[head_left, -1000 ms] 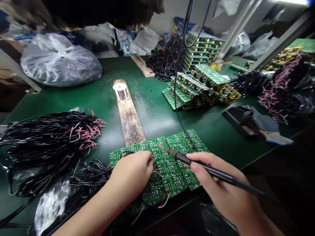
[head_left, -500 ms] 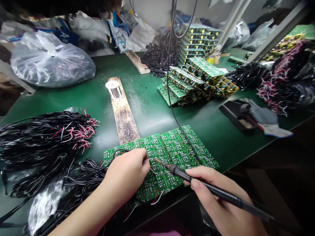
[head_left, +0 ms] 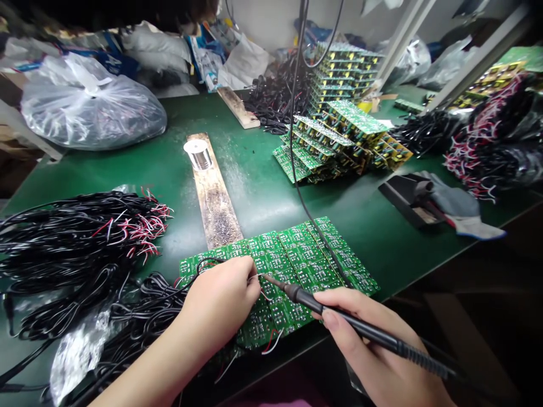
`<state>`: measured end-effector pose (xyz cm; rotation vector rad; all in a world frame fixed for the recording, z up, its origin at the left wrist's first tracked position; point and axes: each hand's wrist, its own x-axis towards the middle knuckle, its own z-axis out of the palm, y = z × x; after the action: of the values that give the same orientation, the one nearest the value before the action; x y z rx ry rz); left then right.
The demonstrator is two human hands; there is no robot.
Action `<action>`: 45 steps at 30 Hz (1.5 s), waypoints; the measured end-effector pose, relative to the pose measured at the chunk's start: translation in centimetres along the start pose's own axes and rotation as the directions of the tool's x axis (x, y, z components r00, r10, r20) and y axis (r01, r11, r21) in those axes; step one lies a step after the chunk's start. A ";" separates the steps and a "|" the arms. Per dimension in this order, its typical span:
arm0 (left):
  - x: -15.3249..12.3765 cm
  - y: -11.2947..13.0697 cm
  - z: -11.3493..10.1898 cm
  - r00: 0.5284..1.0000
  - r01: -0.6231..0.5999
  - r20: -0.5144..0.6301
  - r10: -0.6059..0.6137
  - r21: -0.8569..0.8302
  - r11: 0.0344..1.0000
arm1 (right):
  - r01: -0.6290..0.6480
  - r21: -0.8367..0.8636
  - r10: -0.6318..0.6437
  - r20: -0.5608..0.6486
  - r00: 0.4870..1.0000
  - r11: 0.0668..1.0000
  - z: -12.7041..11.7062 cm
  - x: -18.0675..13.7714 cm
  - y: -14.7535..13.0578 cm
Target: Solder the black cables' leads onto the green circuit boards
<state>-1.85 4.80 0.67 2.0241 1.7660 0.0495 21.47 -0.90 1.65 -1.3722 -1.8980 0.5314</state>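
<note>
A panel of green circuit boards point(head_left: 292, 249) lies near the table's front edge, solder side up. My left hand point(head_left: 224, 294) is closed over its left half, pinching a thin wire point(head_left: 259, 276) whose pale end sticks out past the fingers. In my right hand point(head_left: 373, 333) is a black soldering iron point(head_left: 299, 295), held like a pen. Its tip points left and meets or nearly meets the wire end just above the panel. Red and white wire ends point(head_left: 274, 342) show at the panel's lower edge. My left fingertips are mostly hidden.
Bundled black cables point(head_left: 76, 243) with bare red and white ends lie at left. A solder spool point(head_left: 198, 155) stands on a scorched wooden strip point(head_left: 218, 209) behind the panel. Stacked boards point(head_left: 339, 141) stand at the back right, near a grey glove point(head_left: 456, 198). The iron's cord point(head_left: 303, 198) hangs down over the panel.
The iron's tip and my right hand have shifted slightly left, closer to my left fingers. My left hand keeps its grip on the wire. The whole view has drifted a little.
</note>
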 end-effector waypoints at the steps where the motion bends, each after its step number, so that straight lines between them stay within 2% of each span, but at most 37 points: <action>1: 0.0 0.0 0.0 1.000 -0.003 -0.002 0.003 0.000 1.000 | 0.007 -0.003 -0.007 0.002 1.000 1.000 0.0 0.0 -0.1; 7: 0.0 0.1 -0.1 1.000 0.003 -0.002 -0.003 0.008 1.000 | 0.011 -0.032 -0.011 0.003 1.000 0.999 -0.4 -0.1 -0.2; 10: 0.0 0.1 -0.1 1.000 -0.002 0.004 0.002 0.015 1.000 | -0.028 -0.043 0.028 -0.004 1.000 0.999 -0.8 0.1 0.1; 15: -0.1 0.0 -0.1 1.000 -0.003 -0.001 0.003 0.022 1.000 | -0.032 0.021 0.032 -0.009 0.999 0.999 -1.0 2.5 -0.2; 19: -0.1 -0.1 0.2 0.999 -0.020 -0.027 0.021 0.028 0.999 | 0.036 0.136 -0.036 0.000 0.999 0.990 0.5 6.6 -1.8; 21: -0.2 -0.2 0.4 0.998 -0.028 -0.048 0.029 0.024 0.999 | 0.093 0.172 -0.105 0.060 0.993 0.981 1.9 8.4 -2.6; 24: -0.3 -0.3 0.6 0.997 -0.044 -0.067 0.043 -0.012 0.999 | 0.109 0.200 -0.142 0.160 0.977 0.974 4.2 10.1 -3.4; 30: -0.7 -0.6 0.7 0.987 -0.099 -0.134 0.089 -0.074 0.992 | 0.080 0.187 -0.119 0.206 0.971 0.979 6.8 10.9 -3.5; 36: -0.8 -0.8 0.3 0.981 -0.159 -0.137 0.140 -0.140 0.977 | 0.047 0.141 -0.078 0.219 0.973 0.989 7.4 11.1 -3.5; 40: -0.8 -1.0 0.0 0.985 -0.147 -0.124 0.124 -0.198 0.969 | 0.052 0.120 -0.075 0.203 0.976 0.991 7.5 11.3 -3.5; 45: -0.8 -1.0 0.0 0.986 -0.130 -0.125 0.108 -0.189 0.973 | 0.058 0.108 -0.079 0.196 0.977 0.992 7.6 11.6 -3.7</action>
<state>-2.93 4.14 0.51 2.0142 1.6320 0.3695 11.45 9.25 2.85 -1.2213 -2.0397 0.7452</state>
